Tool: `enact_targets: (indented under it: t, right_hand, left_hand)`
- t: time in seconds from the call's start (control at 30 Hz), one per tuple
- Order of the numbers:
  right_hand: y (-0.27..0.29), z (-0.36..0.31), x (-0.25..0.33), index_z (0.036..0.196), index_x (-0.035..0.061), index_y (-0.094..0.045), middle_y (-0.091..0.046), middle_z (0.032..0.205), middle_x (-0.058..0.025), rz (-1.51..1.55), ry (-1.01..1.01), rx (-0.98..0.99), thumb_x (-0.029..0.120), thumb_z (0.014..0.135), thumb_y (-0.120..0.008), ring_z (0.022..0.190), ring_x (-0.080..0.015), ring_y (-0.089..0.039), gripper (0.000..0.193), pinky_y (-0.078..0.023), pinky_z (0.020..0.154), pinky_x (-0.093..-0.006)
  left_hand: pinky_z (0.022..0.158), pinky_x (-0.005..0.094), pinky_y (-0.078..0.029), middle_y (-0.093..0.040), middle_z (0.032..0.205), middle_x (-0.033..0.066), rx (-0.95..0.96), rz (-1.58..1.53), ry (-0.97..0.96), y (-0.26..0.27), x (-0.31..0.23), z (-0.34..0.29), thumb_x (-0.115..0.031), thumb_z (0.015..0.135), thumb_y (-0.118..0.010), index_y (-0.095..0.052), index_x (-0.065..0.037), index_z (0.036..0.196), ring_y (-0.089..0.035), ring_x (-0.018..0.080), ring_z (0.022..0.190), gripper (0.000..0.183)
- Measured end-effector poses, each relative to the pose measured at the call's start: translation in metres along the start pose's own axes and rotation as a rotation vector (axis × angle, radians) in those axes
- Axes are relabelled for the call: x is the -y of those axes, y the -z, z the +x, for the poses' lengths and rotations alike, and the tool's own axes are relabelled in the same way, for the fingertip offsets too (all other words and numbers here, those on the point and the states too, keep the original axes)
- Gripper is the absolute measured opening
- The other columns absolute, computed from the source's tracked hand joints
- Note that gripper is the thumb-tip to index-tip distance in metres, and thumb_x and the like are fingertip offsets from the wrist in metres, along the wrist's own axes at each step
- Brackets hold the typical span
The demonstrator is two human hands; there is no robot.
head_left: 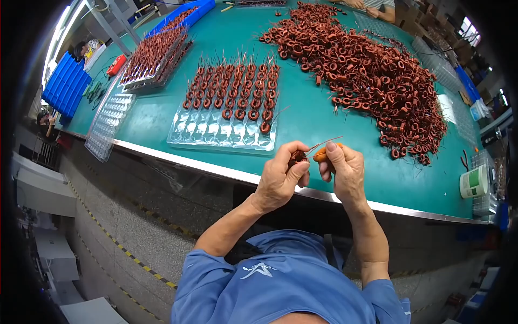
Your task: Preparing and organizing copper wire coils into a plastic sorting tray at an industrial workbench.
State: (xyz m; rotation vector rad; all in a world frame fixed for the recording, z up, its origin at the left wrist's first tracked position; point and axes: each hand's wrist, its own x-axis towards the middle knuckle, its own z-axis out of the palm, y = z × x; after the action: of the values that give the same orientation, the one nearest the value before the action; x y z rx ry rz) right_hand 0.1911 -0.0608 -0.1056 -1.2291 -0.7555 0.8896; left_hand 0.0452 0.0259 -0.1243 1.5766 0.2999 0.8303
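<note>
Above the table's front edge, my left hand (pixel 279 177) pinches a copper-wound toroidal coil (pixel 297 157) between thumb and fingers. Thin wire leads (pixel 325 142) run from the coil toward my right hand (pixel 345 168). That hand is closed, thumb pressed to fingers, with something orange (pixel 321 154) at its fingertips; whether this is a finger cover or a small tool I cannot tell. Left of my hands lies a clear plastic tray (pixel 186 138), its far rows filled with similar coils, leads pointing up, and its nearest pockets bare.
A large heap of loose coils (pixel 372 75) covers the table's right side. Stacked filled trays (pixel 154 59) and a blue bin (pixel 202 12) stand far left, near an overhanging clear tray (pixel 109 121). A white tub (pixel 474 182) is at right. Another person's hands (pixel 372 12) work across the table (pixel 226 51).
</note>
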Motion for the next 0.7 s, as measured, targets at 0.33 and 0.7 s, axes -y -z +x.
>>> enact_targets:
  t: [0.33, 0.7]
  right_hand:
    - [-0.001, -0.004, -0.006, 0.095, 0.0006, -0.065, -0.059, 0.061, -0.0019, -0.148, 0.049, 0.013, 0.029, 0.093, -0.063, 0.047, -0.0060, -0.051, 0.028, -0.037, 0.041, -0.0180]
    - [-0.010, -0.017, 0.006, 0.093, -0.0013, -0.068, -0.062, 0.064, -0.0030, -0.266, 0.177, 0.045, 0.018, 0.090, -0.066, 0.051, -0.0072, -0.056, 0.020, -0.042, 0.044, -0.0200]
  left_hand:
    - [0.044, 0.0212, -0.036, -0.048, 0.060, 0.0003, 0.032, -0.277, 0.350, 0.019, 0.009, -0.006, -0.032, 0.099, -0.050, -0.052, 0.001, 0.110, -0.047, 0.0066, 0.049, 0.035]
    - [0.047, 0.0212, -0.038, -0.051, 0.069, 0.0012, 0.050, -0.305, 0.208, 0.009, 0.001, -0.012, -0.021, 0.100, -0.049, -0.050, -0.003, 0.112, -0.048, 0.0072, 0.053, 0.022]
